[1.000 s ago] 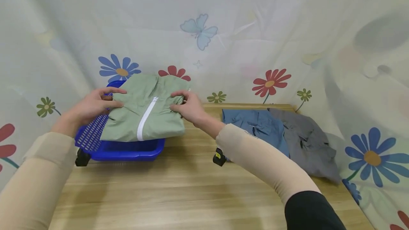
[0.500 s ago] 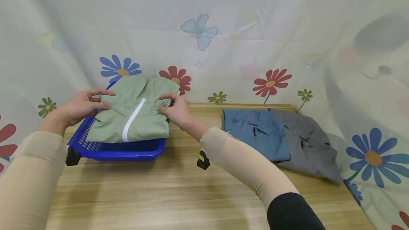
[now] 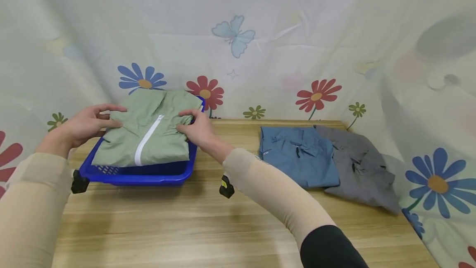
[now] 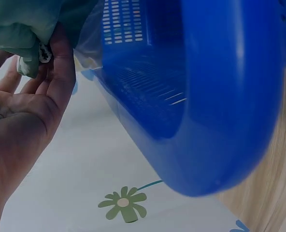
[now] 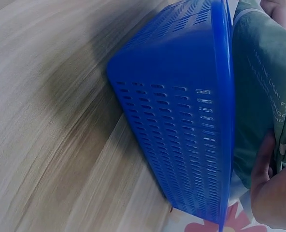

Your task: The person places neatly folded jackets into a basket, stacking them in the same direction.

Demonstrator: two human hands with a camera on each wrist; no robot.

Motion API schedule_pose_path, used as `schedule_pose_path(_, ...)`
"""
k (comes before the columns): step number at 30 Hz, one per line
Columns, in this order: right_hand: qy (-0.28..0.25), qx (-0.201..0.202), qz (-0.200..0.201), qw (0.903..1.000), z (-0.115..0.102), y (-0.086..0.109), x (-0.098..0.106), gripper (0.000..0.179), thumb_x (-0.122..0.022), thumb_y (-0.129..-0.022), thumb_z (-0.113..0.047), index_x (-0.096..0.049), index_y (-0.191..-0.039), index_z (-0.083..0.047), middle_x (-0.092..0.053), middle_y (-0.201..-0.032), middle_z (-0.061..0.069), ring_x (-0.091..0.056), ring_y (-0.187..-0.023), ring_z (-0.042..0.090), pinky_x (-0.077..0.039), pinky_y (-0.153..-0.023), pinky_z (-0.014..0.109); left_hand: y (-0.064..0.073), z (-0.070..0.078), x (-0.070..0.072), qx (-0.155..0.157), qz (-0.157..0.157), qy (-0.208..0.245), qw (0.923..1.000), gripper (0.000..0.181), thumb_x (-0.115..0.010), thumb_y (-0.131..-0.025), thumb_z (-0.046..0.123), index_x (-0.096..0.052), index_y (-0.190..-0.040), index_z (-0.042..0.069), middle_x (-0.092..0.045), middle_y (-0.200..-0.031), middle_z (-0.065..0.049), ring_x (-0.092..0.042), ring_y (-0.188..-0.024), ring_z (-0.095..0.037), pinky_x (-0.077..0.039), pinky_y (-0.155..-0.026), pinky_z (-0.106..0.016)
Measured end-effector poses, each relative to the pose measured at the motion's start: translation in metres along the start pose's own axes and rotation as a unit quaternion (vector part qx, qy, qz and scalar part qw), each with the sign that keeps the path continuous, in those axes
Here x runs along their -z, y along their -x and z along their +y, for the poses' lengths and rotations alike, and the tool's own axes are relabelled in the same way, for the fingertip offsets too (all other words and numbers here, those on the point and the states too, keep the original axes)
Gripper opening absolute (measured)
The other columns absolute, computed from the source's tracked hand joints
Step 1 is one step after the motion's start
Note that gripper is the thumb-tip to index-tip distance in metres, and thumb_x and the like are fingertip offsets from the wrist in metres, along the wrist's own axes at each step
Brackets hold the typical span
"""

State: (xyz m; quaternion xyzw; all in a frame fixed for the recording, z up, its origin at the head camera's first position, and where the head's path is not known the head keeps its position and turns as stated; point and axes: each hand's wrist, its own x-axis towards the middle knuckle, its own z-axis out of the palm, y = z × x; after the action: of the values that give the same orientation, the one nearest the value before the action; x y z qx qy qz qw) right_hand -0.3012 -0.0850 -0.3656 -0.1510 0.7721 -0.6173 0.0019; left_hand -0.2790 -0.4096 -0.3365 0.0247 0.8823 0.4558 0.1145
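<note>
A folded light green jacket with a white zipper lies flat over the mouth of a blue plastic basket. My left hand pinches its left edge between thumb and fingers. At the opposite edge my right hand grips the gathered cloth. In the left wrist view, fingers curl under a fold of the green cloth beside the basket's rim. White lettering shows on the jacket in the right wrist view, where it sits at the level of the basket's rim. Most of the basket's inside is hidden beneath the jacket.
To the right on the wooden table lie a folded blue garment and a grey garment, partly overlapped. A flower-printed curtain hangs behind and along both sides.
Both hands have carried the green jacket leftward, from overhanging the basket's right side to being centred over it. The blue and grey garments have not moved.
</note>
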Motion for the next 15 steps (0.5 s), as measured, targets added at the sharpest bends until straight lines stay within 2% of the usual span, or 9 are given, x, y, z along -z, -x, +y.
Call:
schedule_pose_path(2,0.002,-0.002,0.000,1.0000,0.0014,-0.0005,-0.0012,0.032,-0.082,-0.085,-0.003,-0.075,-0.116,-0.010,-0.065,-0.117,0.000,-0.055,-0.099,0.009,-0.050,-0.076,0.021,-0.0003,-0.0011,0.0001,0.002,0.001,0.003,1.0000,0.071,-0.067,-0.102,0.033,-0.032,-0.159,0.009,-0.019,-0.164,-0.028,-0.048,-0.132,-0.028,-0.052,-0.096,-0.038)
schedule_pose_path(4,0.002,-0.006,0.000,1.0000,0.0028,-0.0009,-0.0024,0.031,-0.082,-0.085,-0.003,-0.075,-0.115,-0.010,-0.064,-0.118,0.000,-0.055,-0.100,0.009,-0.051,-0.076,0.021,-0.0002,-0.0015,0.0000,0.003,0.002,0.002,1.0000,0.070,-0.067,-0.102,0.032,-0.032,-0.159,0.009,-0.019,-0.164,-0.028,-0.047,-0.133,-0.030,-0.052,-0.096,-0.038)
schedule_pose_path(6,0.005,-0.010,0.002,0.9999,0.0038,-0.0012,-0.0035,0.031,-0.082,-0.085,-0.004,-0.075,-0.115,-0.011,-0.064,-0.119,-0.001,-0.055,-0.101,0.009,-0.051,-0.076,0.021,-0.0003,-0.0019,0.0005,0.003,0.002,0.005,1.0000,0.071,-0.067,-0.102,0.032,-0.032,-0.159,0.009,-0.019,-0.164,-0.028,-0.050,-0.131,-0.027,-0.052,-0.095,-0.037)
schedule_pose_path(8,0.011,-0.012,0.005,0.9999,0.0039,-0.0015,-0.0047,0.031,-0.082,-0.085,-0.005,-0.075,-0.115,-0.012,-0.065,-0.120,-0.001,-0.055,-0.101,0.009,-0.051,-0.076,0.021,-0.0004,-0.0022,0.0002,0.001,0.005,0.008,1.0000,0.070,-0.067,-0.102,0.032,-0.032,-0.159,0.009,-0.026,-0.160,-0.027,-0.057,-0.114,-0.012,-0.053,-0.087,-0.028)
schedule_pose_path(10,0.021,-0.009,0.010,0.9997,0.0039,-0.0021,-0.0061,0.031,-0.083,-0.085,-0.006,-0.076,-0.114,-0.013,-0.066,-0.119,-0.002,-0.056,-0.101,0.009,-0.051,-0.077,0.021,-0.0003,-0.0021,0.0005,0.000,0.007,0.013,0.9999,0.070,-0.067,-0.102,0.032,-0.033,-0.158,0.009,-0.028,-0.160,-0.026,-0.058,-0.109,-0.007,-0.053,-0.085,-0.026)
schedule_pose_path(12,0.030,-0.006,0.011,0.9995,0.0039,-0.0027,-0.0073,0.032,-0.084,-0.084,-0.007,-0.076,-0.114,-0.013,-0.066,-0.118,-0.001,-0.056,-0.100,0.009,-0.050,-0.077,0.021,-0.0007,-0.0018,-0.0004,0.000,0.010,0.014,0.9998,0.068,-0.066,-0.103,0.031,-0.033,-0.158,0.009,-0.028,-0.160,-0.024,-0.058,-0.114,-0.015,-0.053,-0.086,-0.028)
schedule_pose_path(13,0.036,-0.005,0.011,0.9993,0.0042,-0.0028,-0.0076,0.032,-0.084,-0.084,-0.008,-0.076,-0.115,-0.013,-0.067,-0.118,0.000,-0.056,-0.100,0.009,-0.050,-0.078,0.021,-0.0006,-0.0018,-0.0003,0.000,0.011,0.010,0.9999,0.068,-0.066,-0.103,0.032,-0.033,-0.158,0.009,-0.024,-0.162,-0.025,-0.054,-0.124,-0.021,-0.053,-0.089,-0.031)
schedule_pose_path(15,0.046,-0.005,0.007,0.9989,0.0055,-0.0032,-0.0076,0.034,-0.084,-0.085,-0.012,-0.075,-0.118,-0.013,-0.067,-0.121,0.001,-0.057,-0.103,0.010,-0.049,-0.081,0.021,-0.0004,-0.0020,-0.0008,0.001,0.014,0.006,0.9999,0.069,-0.064,-0.104,0.031,-0.030,-0.160,0.009,-0.015,-0.165,-0.027,-0.039,-0.141,-0.036,-0.050,-0.098,-0.041)
